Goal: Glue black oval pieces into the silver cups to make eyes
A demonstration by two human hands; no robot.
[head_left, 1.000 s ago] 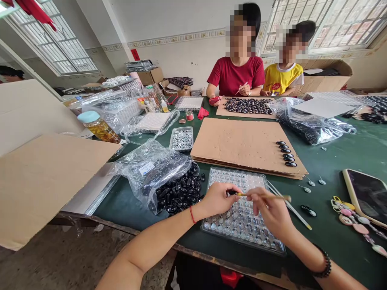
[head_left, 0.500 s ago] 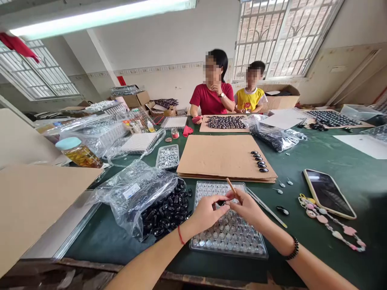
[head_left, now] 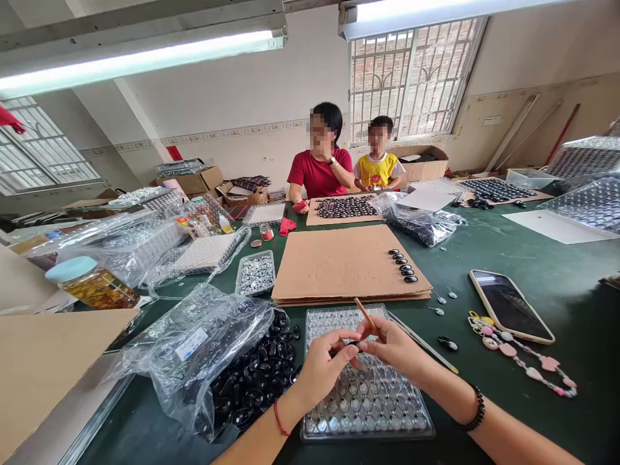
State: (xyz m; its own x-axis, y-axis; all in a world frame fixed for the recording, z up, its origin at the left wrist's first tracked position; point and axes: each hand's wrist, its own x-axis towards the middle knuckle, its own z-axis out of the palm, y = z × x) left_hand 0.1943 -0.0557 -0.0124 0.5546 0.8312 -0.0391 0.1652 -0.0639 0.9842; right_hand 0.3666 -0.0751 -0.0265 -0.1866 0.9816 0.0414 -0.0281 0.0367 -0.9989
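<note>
My left hand [head_left: 327, 365] is closed, pinching a small glossy black piece [head_left: 357, 345] above a clear plastic tray [head_left: 368, 431]. My right hand [head_left: 400, 349] grips a thin wooden stick [head_left: 364, 314] that slants up to the left. Its fingertips meet the black piece from the other side, and fingers hide most of it. Round clear discs sit in rows in the tray. To the left, a heap of glossy black pieces [head_left: 256, 374] spills from a clear plastic bag [head_left: 194, 342].
Several black pieces lie along the right of a cardboard stack [head_left: 334, 265]. A box of silvery parts [head_left: 256, 272] stands left of it. Rightward are a white stick [head_left: 426, 342], a loose black piece [head_left: 447, 343] and a phone [head_left: 511, 303] with a beaded strap. Two people sit across the table.
The camera view has shifted, so the table items appear further left. Both hands stay together over the tray, still holding the black piece and the wooden stick.
</note>
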